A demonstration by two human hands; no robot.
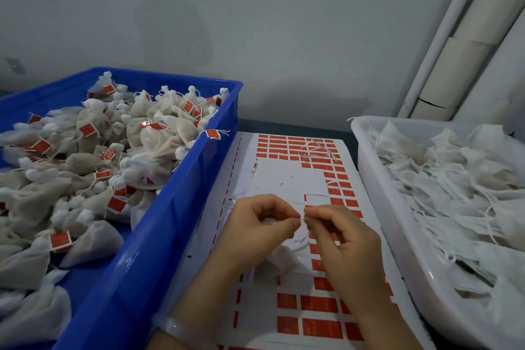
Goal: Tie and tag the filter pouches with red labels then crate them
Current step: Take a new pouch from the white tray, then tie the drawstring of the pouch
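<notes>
Both hands meet fingertip to fingertip over the label sheet (pixel 284 179). The left hand (pixel 255 230) and right hand (pixel 346 241) each pinch a thin white string (pixel 302 216) between thumb and forefinger. A white pouch (pixel 272 261) lies just below them on the sheet, partly hidden by the hands. Red labels (pixel 321 304) fill parts of the sheet.

On the left, a blue crate (pixel 176 193) holds many tied pouches with red tags. On the right, a white tray (pixel 397 236) holds a heap of loose pouches. A pale bangle (pixel 181 329) sits on the left wrist.
</notes>
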